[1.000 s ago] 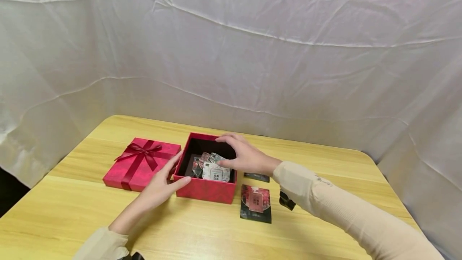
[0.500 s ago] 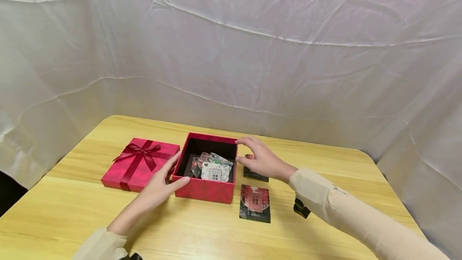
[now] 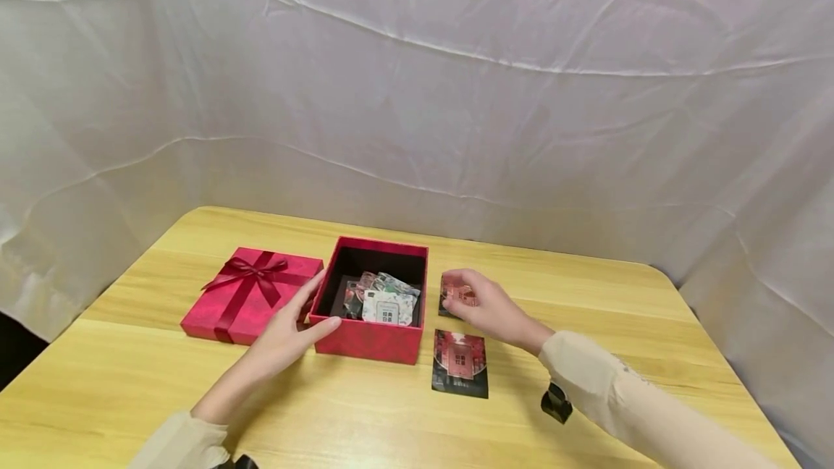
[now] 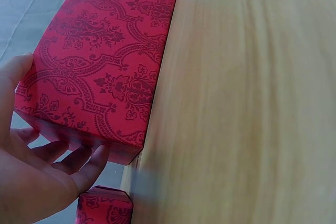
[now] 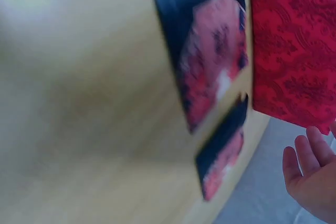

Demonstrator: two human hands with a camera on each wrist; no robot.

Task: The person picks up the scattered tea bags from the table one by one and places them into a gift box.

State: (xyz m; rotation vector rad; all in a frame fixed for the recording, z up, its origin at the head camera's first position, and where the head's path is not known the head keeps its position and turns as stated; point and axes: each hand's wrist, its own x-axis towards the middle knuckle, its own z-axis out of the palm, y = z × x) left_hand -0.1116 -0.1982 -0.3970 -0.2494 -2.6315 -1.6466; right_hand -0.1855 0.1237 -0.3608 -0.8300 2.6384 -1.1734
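A red patterned gift box [image 3: 368,342] stands uncovered on the table. Flat printed tea sachets [image 3: 389,307] lie in a loose pile inside it. My left hand [image 3: 283,339] holds the box by its near left corner, thumb [image 4: 23,66] at the front and bent fingers [image 4: 79,161] along the side. My right hand [image 3: 491,307], fingers loosely curved, is over the farther dark red-and-black sachet [image 3: 449,307] and hides part of it. In the right wrist view those fingers appear apart from this sachet [image 5: 224,156]. A second such sachet [image 3: 460,364] lies nearer, beside the box.
Left of the box lies its red lid [image 3: 250,299], tied with a dark red ribbon bow [image 3: 259,275]. Everything rests on a light wooden table [image 3: 365,411]. Pale cloth [image 3: 417,107] hangs behind and at both sides.
My right hand has come out from over the open box and moved right to above the farther sachet. My left hand stays at the box corner.
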